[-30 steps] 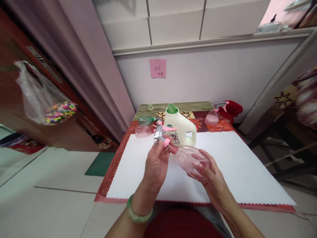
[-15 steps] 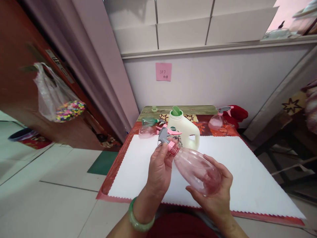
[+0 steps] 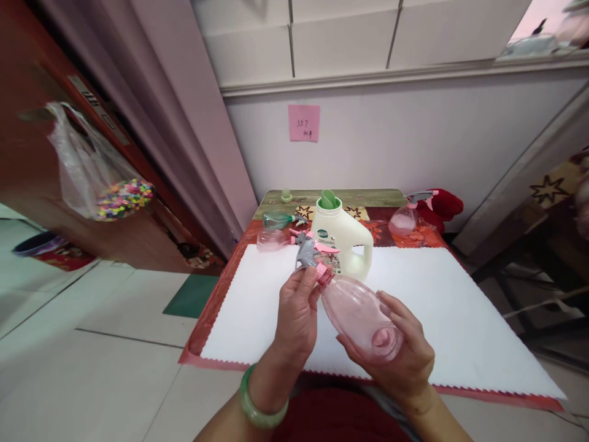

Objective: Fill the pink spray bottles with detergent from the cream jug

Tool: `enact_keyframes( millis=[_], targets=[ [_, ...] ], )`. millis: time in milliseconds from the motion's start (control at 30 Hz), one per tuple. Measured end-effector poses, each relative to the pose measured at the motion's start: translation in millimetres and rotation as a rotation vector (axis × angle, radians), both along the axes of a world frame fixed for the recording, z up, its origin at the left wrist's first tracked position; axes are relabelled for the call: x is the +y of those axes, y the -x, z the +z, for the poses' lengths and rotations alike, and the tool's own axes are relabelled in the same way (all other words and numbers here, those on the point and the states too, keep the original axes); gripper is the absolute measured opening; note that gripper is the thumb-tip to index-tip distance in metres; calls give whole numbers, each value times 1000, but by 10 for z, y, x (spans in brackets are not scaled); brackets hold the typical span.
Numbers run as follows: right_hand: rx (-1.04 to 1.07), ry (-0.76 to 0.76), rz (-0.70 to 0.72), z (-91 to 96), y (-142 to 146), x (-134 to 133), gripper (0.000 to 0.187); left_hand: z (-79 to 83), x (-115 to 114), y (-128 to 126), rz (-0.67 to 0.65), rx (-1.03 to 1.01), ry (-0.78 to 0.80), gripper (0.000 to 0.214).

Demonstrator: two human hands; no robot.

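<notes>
Both hands hold a see-through pink spray bottle (image 3: 352, 307), tilted with its neck up and to the left. My left hand (image 3: 297, 313) pinches the pink collar below the grey and pink trigger sprayer (image 3: 307, 250). Around the lower body of the bottle, near its base, my right hand (image 3: 400, 350) is wrapped. No liquid can be made out inside. Just behind the sprayer stands a cream jug (image 3: 352, 236) with a handle, and a green scoop or cap (image 3: 328, 199) sits in its mouth.
A white mat (image 3: 460, 313) covers much of the table. At the back left lie a green spray bottle (image 3: 276, 220) and a pink one (image 3: 271, 240). Another pink spray bottle (image 3: 403, 221) with pinkish liquid stands back right, beside red cloth (image 3: 442, 209). A small green cap (image 3: 286, 196) is further back.
The bottle's base has turned more toward me, and my right hand has shifted slightly round it. My left hand stays at the collar. The view has tipped down a little.
</notes>
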State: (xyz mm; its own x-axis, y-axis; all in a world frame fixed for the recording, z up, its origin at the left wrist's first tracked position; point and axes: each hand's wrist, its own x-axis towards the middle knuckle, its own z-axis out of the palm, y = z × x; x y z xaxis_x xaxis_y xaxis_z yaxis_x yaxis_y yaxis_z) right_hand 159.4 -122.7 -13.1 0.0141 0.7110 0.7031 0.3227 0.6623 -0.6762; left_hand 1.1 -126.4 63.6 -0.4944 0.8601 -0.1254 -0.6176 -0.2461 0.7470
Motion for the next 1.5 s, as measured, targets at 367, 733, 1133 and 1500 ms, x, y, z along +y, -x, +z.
enact_keyframes(
  millis=[367, 733, 1133, 1500],
  targets=[
    [184, 455, 133, 164, 169, -191, 100, -5, -51, 4, -35, 76, -129, 27],
    [696, 1217, 620, 349, 144, -219, 88, -43, -77, 163, -146, 122, -214, 26],
    [882, 1448, 806, 366, 170, -304, 73, -11, -124, 188, -154, 130, -209, 29],
    [941, 1560, 885, 317, 201, -276, 78, -44, -109, 111, -223, 118, -258, 28]
  ],
)
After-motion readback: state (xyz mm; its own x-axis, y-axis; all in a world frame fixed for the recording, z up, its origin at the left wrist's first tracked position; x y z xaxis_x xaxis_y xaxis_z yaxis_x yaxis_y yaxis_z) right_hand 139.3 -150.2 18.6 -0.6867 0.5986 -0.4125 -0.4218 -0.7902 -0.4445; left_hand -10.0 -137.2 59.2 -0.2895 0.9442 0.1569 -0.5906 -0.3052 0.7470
